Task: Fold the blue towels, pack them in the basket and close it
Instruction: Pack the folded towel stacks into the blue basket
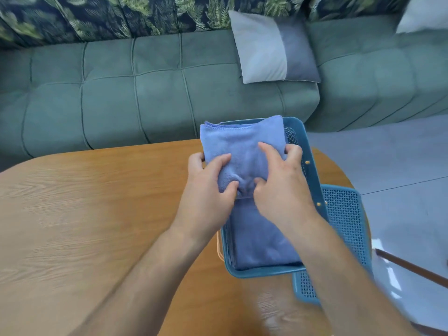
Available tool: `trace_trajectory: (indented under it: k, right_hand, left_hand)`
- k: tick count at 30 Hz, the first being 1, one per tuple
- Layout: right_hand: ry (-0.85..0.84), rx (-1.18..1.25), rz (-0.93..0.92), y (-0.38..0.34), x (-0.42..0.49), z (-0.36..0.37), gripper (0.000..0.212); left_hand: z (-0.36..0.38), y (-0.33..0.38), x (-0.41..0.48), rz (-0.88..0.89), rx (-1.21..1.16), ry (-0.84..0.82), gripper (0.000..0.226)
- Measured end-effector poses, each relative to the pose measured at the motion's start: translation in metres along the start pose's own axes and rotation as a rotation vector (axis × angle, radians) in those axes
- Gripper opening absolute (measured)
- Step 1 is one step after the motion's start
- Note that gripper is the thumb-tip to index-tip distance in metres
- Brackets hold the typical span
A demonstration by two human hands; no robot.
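Note:
A folded blue towel [242, 144] hangs over the far half of the blue perforated basket [312, 175], which stands on the right part of the wooden table. My left hand [211, 185] grips the towel's left near edge. My right hand [281, 187] grips its right near edge, fingers curled into the cloth. Another folded blue towel [259, 236] lies flat inside the basket's near half, partly under my forearms. The basket's perforated blue lid [344, 214] lies on the table just right of the basket, partly under it.
The wooden table [97, 214] stretches left and toward me. A green sofa [157, 93] with a grey and white cushion [274, 47] stands behind the table. Grey floor [388, 161] lies to the right, with a brown rod [412, 267] near the right edge.

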State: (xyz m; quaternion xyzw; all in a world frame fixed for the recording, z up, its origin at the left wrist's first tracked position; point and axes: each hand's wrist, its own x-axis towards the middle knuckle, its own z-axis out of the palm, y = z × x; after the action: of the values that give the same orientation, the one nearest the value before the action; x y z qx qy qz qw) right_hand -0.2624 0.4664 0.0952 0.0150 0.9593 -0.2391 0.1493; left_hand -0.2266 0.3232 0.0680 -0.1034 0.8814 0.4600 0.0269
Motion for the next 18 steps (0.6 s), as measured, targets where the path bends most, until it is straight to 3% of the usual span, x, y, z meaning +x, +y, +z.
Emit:
trace_trajectory:
  k: [4, 7, 12, 14, 18]
  right_hand:
    - [-0.009, -0.046, -0.002, 0.036, 0.019, -0.005, 0.072]
    - [-0.038, -0.237, -0.026, 0.051, 0.029, -0.001, 0.072]
    - [0.087, -0.431, -0.134, 0.053, 0.03, 0.01, 0.068]
    - [0.113, -0.403, -0.254, 0.054, 0.037, 0.02, 0.065]
    - [-0.037, -0.425, -0.27, 0.07, 0.055, 0.042, 0.062]
  left_hand:
    - [0.039, 0.013, 0.016, -0.013, 0.133, -0.059, 0.056]
    - [0.053, 0.013, 0.021, -0.002, 0.317, -0.057, 0.054]
    - [0.071, 0.002, 0.018, 0.262, 0.631, 0.144, 0.047]
    - [0.08, 0.001, 0.029, 0.289, 0.636, 0.078, 0.052]
    - [0.094, -0.002, 0.046, 0.07, 0.67, -0.15, 0.067]
